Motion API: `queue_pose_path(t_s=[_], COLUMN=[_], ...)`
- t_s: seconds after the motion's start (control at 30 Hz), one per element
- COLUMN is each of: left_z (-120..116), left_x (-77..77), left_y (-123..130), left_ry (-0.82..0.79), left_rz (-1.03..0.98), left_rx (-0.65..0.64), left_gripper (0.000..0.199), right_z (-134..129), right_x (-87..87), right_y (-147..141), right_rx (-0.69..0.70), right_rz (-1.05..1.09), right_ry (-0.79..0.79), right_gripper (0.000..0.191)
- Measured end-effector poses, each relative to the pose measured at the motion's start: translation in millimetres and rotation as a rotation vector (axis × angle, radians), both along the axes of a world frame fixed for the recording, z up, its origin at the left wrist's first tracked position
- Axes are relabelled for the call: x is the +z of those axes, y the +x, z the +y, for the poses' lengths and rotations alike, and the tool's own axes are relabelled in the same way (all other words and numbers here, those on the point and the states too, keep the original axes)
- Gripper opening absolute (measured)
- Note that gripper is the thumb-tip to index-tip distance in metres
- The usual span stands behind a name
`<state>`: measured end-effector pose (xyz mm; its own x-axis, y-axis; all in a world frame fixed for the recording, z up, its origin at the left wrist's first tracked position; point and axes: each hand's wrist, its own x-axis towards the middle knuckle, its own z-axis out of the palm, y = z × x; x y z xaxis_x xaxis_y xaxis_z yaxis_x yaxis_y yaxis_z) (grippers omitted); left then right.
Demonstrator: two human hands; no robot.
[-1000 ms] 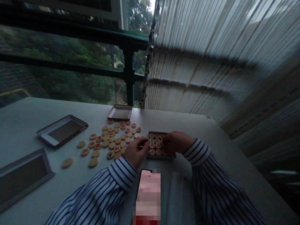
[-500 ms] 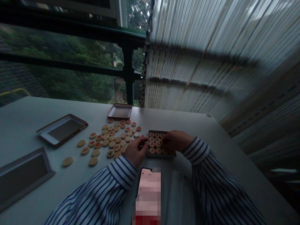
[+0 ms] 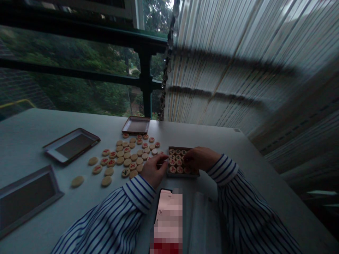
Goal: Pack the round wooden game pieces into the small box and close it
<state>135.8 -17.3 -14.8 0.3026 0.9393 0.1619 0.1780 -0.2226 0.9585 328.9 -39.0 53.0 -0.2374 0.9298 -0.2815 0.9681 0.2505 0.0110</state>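
Observation:
Round wooden Chinese chess pieces (image 3: 172, 169) with red and black characters lie in rows, face up, in a shallow box (image 3: 182, 175) on the white table. At the box's left wall is my left hand (image 3: 155, 171), its thumb and index finger apart, with the tips touching or very near the wall. Reaching over the box's right side, my right hand (image 3: 201, 158) has its fingers bent down and closed at a chess piece. The fingers cover the pieces beneath them. More loose chess pieces (image 3: 120, 161) spread left of my left hand, many blank side up.
A small tray-like lid (image 3: 136, 132) lies behind the loose pieces. Two more shallow trays, one nearer the middle (image 3: 57, 155) and one at the left edge (image 3: 57, 187), lie leftward. A phone (image 3: 165, 201) and a clear plastic sheet or case (image 3: 205, 218) lie in front of me.
The view has shifted very slightly. Both hands keep nearly the same places at the box, and no piece has visibly moved.

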Motion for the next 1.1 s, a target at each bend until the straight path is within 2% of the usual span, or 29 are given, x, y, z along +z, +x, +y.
queue_pose_path(t_s=[0.37,0.6,0.7,0.9,1.1], left_z=[1,1,2,2,2], left_x=[-2.0,-0.4,-1.0,-3.9,-4.0], left_y=[-1,-1,-1,-1,-1], left_ry=[0.045,0.069,0.116,0.128,0.118], left_rz=[0.040,0.082,0.141,0.135,0.150], left_rx=[-0.012,-0.010,-0.015,-0.027,-0.026], left_gripper=[0.021,0.022,0.022,0.022,0.021], right_z=[-1,-1,-2,-2,-2], right_x=[1.9,7.2,11.0,9.1,9.0], right_y=[-1,-3,-8,-20,-25], right_rx=[0.017,0.006,0.043,0.106,0.149], right_rz=[0.011,-0.054,-0.046,0.017,0.039], right_ry=[-0.024,-0.005,0.024,0.076,0.053], right_gripper=[0.024,0.025,0.027,0.025,0.019])
